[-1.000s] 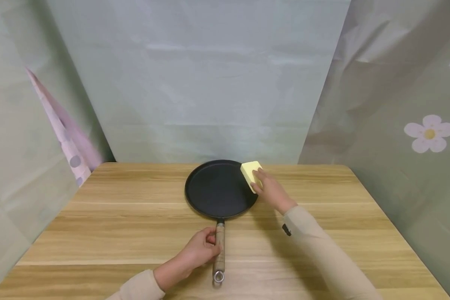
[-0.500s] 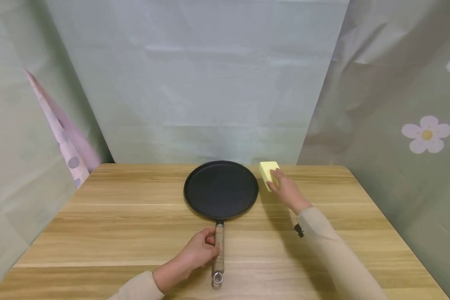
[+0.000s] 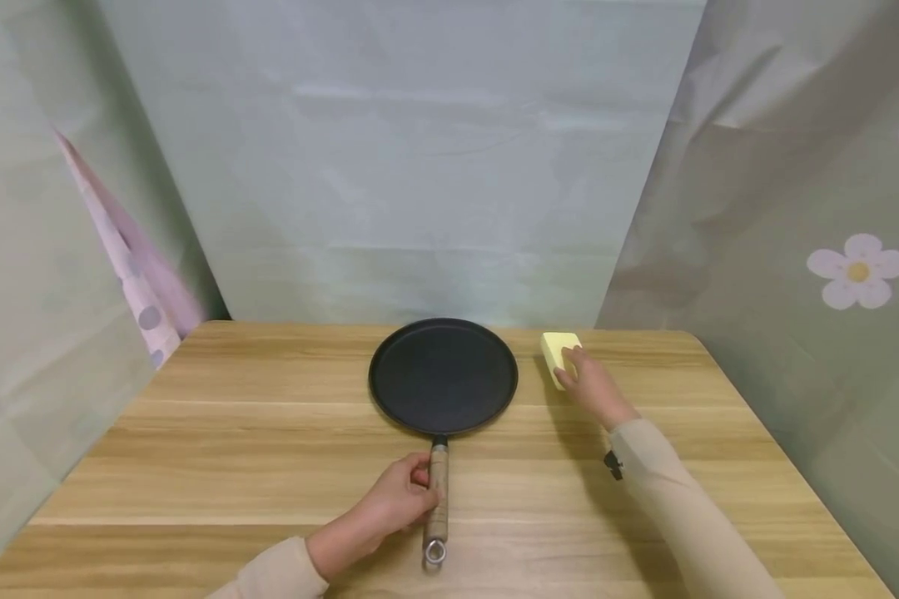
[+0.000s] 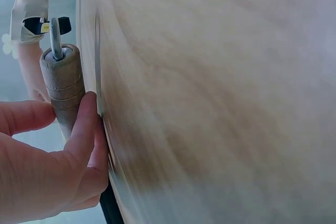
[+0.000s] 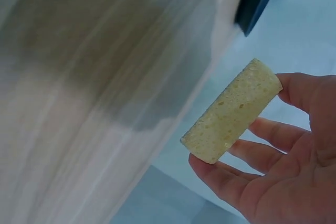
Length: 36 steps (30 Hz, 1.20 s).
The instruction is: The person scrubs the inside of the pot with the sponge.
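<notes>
A round black flat pan (image 3: 444, 376) lies on the wooden table, its wooden handle (image 3: 438, 491) toward the front. My left hand (image 3: 399, 501) pinches that handle from the left; in the left wrist view thumb and fingers sit on either side of the handle (image 4: 64, 82), whose end carries a metal ring (image 4: 55, 38). To the right of the pan, my right hand (image 3: 595, 389) holds a pale yellow sponge (image 3: 558, 356). Up close in the right wrist view, the porous sponge (image 5: 231, 111) is gripped between thumb and fingertips, above the table surface.
The wooden table (image 3: 217, 433) reaches back to a pale curtain (image 3: 419, 166). Flower-printed sheeting (image 3: 857, 270) hangs at the right, and a pink and white fold of cloth (image 3: 138, 283) shows at the left. A dark strap (image 3: 613, 464) is on the right wrist.
My right hand has carried the sponge from over the pan's right rim out to the right, beyond the pan. The left hand stays on the handle, and the pan has kept its place.
</notes>
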{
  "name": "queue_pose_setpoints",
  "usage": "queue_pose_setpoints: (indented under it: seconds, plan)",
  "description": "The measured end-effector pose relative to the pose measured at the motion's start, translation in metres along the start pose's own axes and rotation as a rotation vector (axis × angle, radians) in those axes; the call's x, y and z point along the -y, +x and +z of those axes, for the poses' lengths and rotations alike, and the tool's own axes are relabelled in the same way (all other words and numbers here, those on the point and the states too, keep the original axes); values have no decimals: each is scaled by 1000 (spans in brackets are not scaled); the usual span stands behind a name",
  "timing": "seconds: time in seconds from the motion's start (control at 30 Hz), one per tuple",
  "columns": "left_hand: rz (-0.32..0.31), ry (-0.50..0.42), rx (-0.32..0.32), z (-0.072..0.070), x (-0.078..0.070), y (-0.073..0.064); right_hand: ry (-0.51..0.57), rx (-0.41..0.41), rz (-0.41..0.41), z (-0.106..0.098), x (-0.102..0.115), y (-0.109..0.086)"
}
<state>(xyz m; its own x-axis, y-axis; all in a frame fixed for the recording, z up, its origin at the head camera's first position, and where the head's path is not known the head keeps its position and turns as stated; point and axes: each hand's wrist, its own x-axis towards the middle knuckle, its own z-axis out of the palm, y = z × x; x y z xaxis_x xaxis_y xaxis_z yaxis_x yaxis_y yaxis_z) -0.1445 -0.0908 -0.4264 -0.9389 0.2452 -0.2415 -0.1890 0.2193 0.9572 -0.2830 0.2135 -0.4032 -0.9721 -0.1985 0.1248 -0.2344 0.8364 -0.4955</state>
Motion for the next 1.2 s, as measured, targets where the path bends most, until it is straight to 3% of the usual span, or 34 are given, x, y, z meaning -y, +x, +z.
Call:
queue_pose_setpoints:
  seconds: [0.73,1.2]
  plan:
    - [-19,9,-11,0,-2,1,-52,55,118,3,-16,-5]
    - [-20,20,-8,-1,-2,2,-91,70,93,8,-15,-7]
